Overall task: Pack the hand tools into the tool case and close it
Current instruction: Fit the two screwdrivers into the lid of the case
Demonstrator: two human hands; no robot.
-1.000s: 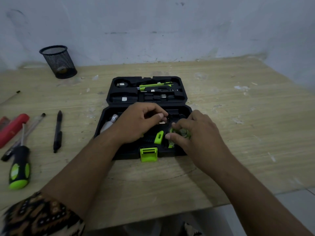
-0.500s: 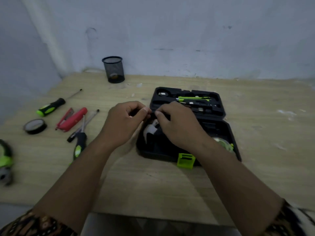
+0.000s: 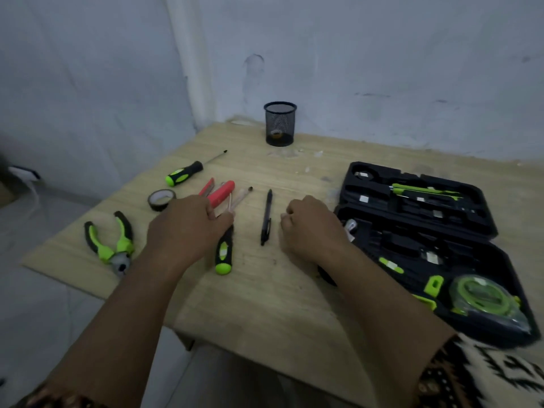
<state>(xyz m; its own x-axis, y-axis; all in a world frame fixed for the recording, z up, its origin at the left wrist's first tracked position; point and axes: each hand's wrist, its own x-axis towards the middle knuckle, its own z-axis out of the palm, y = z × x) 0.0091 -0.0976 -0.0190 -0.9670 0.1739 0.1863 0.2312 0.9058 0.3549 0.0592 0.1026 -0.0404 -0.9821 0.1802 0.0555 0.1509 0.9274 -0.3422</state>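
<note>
Left hand (image 3: pixel 188 228) and right hand (image 3: pixel 312 228) are bare, the forearms too. The right sleeve (image 3: pixel 485 375) shows a black-and-cream geometric pattern; the left sleeve (image 3: pixel 59 400) looks similar.

Left half of the table (image 3: pixel 265 304) is crowded. Pliers (image 3: pixel 113 245), tape roll (image 3: pixel 161 199), far screwdriver (image 3: pixel 184 173), red utility knife (image 3: pixel 222 193), near screwdriver (image 3: pixel 224 251) and black pen (image 3: pixel 266 217) leave only narrow gaps. Left hand (image 3: pixel 188 228) covers the knife/near-screwdriver cluster. Right hand (image 3: pixel 312 231) fills the strip between pen and open tool case (image 3: pixel 412 231). Case blocks the right side. Open lanes: near table edge, and the back strip between mesh pen cup (image 3: pixel 279 123) and case lid.
</note>
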